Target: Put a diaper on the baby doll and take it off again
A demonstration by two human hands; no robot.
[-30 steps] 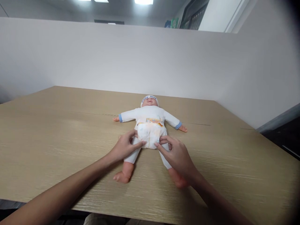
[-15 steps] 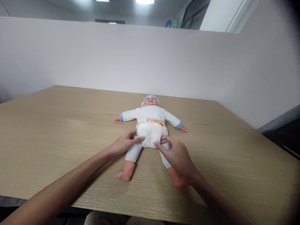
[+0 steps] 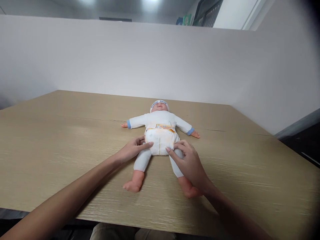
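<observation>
A baby doll (image 3: 160, 117) in white clothes with blue cuffs lies on its back, arms spread and feet toward me. Round its hips is a white diaper (image 3: 155, 140) with an orange printed band at the waist. My left hand (image 3: 133, 148) grips the diaper's edge at the left leg, thumb on the front and fingers tucked behind. At the opposite leg, my right hand (image 3: 188, 160) pinches the other edge between thumb and fingers. The fingertips of both hands are partly hidden by the diaper and the doll's legs.
The doll rests on a wide wood-grain table (image 3: 75, 143) with a thin seam across it. A pale partition wall (image 3: 125, 60) rises behind the table. A dark object (image 3: 305, 136) stands past the right edge. My legs (image 3: 112, 231) are below the front edge.
Both hands stay at the diaper's leg edges. My right hand has shifted slightly outward, and the diaper's front looks a little wider and flatter. The camera view has tilted slightly.
</observation>
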